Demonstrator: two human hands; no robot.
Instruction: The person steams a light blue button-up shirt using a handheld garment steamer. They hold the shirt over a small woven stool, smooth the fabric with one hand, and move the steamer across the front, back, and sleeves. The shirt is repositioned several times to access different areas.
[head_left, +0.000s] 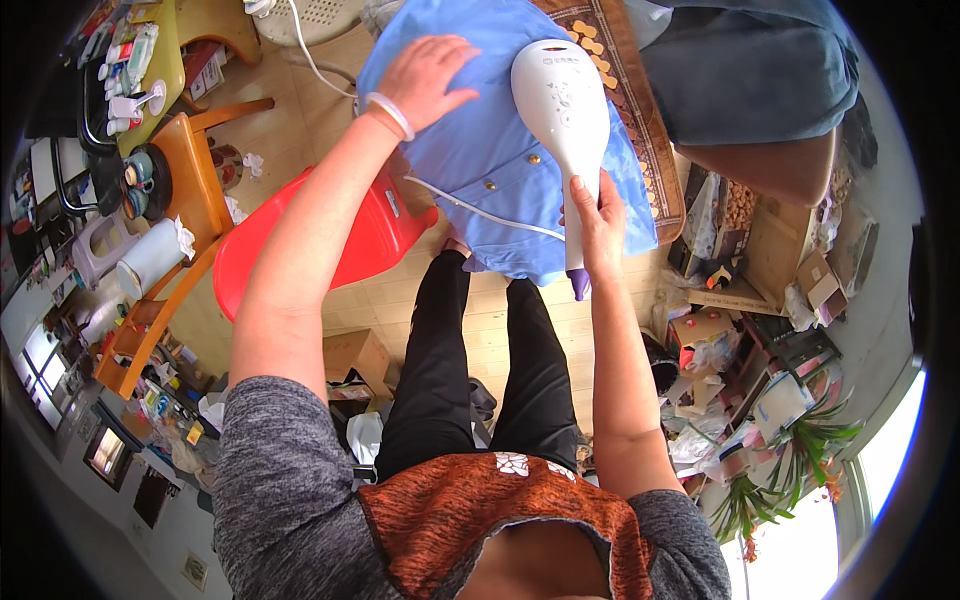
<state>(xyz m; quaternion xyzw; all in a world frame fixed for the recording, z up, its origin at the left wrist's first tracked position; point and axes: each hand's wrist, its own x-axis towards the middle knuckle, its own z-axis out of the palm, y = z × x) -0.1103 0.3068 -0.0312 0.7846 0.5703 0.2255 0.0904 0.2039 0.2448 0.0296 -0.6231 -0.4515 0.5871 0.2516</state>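
Observation:
My right hand (602, 219) is wrapped around the slim handle of a white handheld garment steamer (568, 101). Its wide head points away from me over a blue garment (465, 112), and a purple end piece (578, 285) sticks out below my grip. My left hand (426, 79), a pale bangle (391, 116) at its wrist, is over the left side of the garment with nothing in it. Whether the palm presses on the cloth I cannot tell. Gold buttons (534, 159) show on the cloth. Across its near part runs a white cord (480, 214).
Beneath the garment's right side lies a brown patterned mat (637, 97). A red plastic stool (352, 240) stands at my left, beside a wooden chair (187, 180). To the right are a seat with dark cloth (750, 75), cluttered boxes (705, 330) and potted plants (802, 442).

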